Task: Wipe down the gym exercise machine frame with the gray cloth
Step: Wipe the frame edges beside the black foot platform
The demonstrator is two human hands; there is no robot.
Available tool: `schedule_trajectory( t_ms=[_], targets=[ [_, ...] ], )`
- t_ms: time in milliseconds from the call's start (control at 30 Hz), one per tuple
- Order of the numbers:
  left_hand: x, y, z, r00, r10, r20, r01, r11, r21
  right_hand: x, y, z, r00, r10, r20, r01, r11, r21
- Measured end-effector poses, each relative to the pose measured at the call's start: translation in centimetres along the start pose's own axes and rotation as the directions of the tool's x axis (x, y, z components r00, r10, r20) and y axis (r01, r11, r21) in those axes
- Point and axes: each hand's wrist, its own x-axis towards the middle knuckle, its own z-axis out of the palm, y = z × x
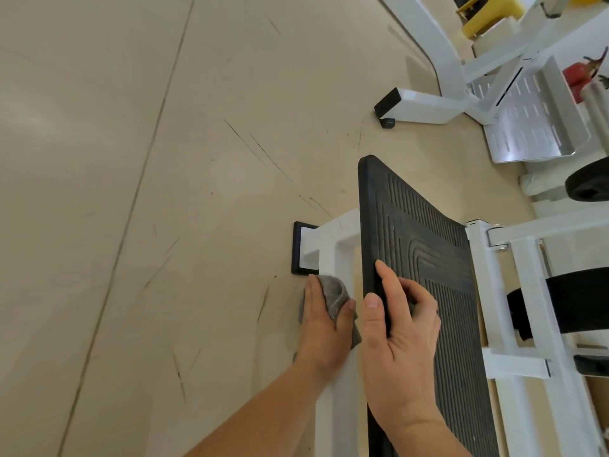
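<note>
Left grip (324, 328) clamps the crumpled gray cloth (333, 291) on the white frame (329, 252); right grip (402, 351) clasps the black ribbed plate (428, 225).

No legible text, label, brand or number on any visible surface.

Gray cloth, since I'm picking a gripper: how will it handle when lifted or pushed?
Probably floppy: the gray cloth bunches and folds under the left hand. Likely light, and it should slide readily along the smooth white frame.
</note>
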Motion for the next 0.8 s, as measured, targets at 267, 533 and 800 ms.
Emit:
schedule_trajectory(
  t_ms=[267, 533, 800],
  targets=[
    [6.2, 2.5, -0.8, 0.983, -0.099, 0.155, 0.085, 0.992, 0.097, 0.0, 0.0, 0.2, 1.0, -0.001, -0.009, 0.002, 1.0, 0.009],
    [2.7, 1.9, -0.4, 1.0, 0.011, 0.028, -0.016, 0.983, 0.181, 0.0, -0.3, -0.1, 1.0, 0.025, 0.013, -0.025, 1.0, -0.013],
    [6.2, 3.0, -1.1, 0.989, 0.07, 0.128, -0.125, 0.86, 0.494, -0.1, -0.3, 0.0, 1.0, 0.011, 0.009, -0.011, 1.0, -0.004]
  ],
)
